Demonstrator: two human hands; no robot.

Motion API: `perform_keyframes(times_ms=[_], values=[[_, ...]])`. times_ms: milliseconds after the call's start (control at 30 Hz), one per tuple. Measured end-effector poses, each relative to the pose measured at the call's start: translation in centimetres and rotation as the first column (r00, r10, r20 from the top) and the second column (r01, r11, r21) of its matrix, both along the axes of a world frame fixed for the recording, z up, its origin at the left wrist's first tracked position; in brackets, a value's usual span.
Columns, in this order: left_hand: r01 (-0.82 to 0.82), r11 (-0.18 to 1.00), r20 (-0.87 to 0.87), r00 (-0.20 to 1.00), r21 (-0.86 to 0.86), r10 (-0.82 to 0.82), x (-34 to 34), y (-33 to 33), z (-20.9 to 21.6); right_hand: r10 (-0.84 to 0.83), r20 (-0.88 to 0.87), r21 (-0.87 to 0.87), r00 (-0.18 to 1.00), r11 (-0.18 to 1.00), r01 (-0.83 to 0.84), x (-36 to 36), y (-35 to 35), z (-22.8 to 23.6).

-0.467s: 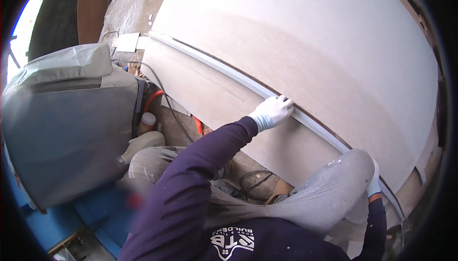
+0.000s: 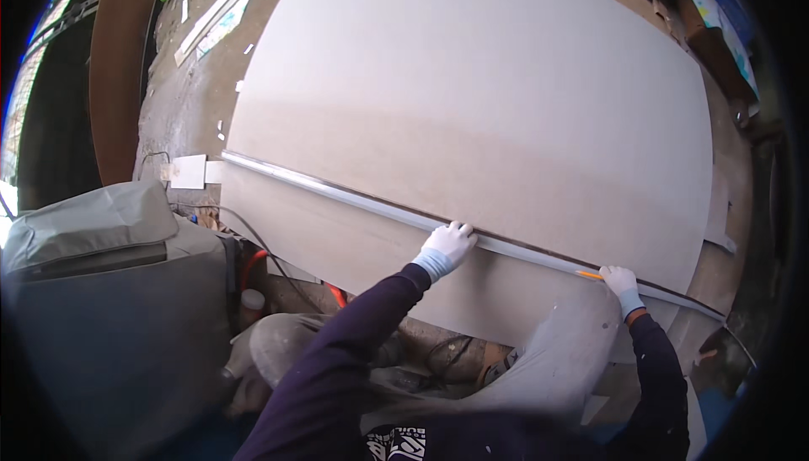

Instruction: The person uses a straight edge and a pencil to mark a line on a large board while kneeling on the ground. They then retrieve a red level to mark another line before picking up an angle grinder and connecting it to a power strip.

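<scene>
A large pale board [image 2: 472, 65] lies flat before me. A long silvery metal straightedge [image 2: 354, 200] crosses it slantwise, from the left edge down to the lower right. My left hand [image 2: 451, 243], in a white glove, is closed over the bar near its middle, fingertips over the far side. My right hand [image 2: 620, 282], gloved too, rests against the straightedge farther right. Between its fingers is an orange pencil [image 2: 589, 275], pointing left along the bar's near side. The fingertips of the right hand are partly hidden by the hand itself.
At the left stands a grey covered box-like thing [image 2: 118, 309], with a dark cable [image 2: 278, 254] running past it. White scraps [image 2: 189, 172] lie on the floor beyond. My bent knee [image 2: 581, 326] is close to the board's near edge. Brown panels [image 2: 122, 82] lean at the far left.
My right hand has come out from behind my knee, and the pencil now shows in it. The view has shifted to take in more of the far board; my left hand stays on the straightedge.
</scene>
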State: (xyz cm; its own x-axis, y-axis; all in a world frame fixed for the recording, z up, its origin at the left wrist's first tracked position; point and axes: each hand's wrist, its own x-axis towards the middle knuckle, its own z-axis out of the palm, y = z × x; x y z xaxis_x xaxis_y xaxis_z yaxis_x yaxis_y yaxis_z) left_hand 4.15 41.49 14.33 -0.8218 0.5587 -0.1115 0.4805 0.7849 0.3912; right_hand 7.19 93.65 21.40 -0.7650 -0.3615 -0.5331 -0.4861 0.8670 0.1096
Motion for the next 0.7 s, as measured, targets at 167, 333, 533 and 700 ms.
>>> perform_keyframes(times_ms=[167,333,533,700], values=[[0.011,0.998,0.091,0.996,-0.069,-0.004,-1.2,-1.1,7.7,-0.101,0.013,-0.09,0.995,0.991,0.101,0.1,-3.0,9.0],[-0.075,0.995,-0.038,0.996,0.069,0.077,-2.3,-4.2,17.8,-0.14,-0.085,-0.266,0.986,0.957,0.113,0.1,-5.9,20.0],[-0.239,0.964,-0.155,0.955,0.113,0.255,-1.3,-7.1,32.4,-0.062,-0.084,-0.465,0.995,0.885,0.016,0.9,-9.0,32.9],[-0.403,0.915,-0.24,0.888,0.003,0.392,-0.6,-7.3,45.2,-0.123,-0.158,-0.619,0.98,0.785,-0.001,2.5,-11.3,42.1]])
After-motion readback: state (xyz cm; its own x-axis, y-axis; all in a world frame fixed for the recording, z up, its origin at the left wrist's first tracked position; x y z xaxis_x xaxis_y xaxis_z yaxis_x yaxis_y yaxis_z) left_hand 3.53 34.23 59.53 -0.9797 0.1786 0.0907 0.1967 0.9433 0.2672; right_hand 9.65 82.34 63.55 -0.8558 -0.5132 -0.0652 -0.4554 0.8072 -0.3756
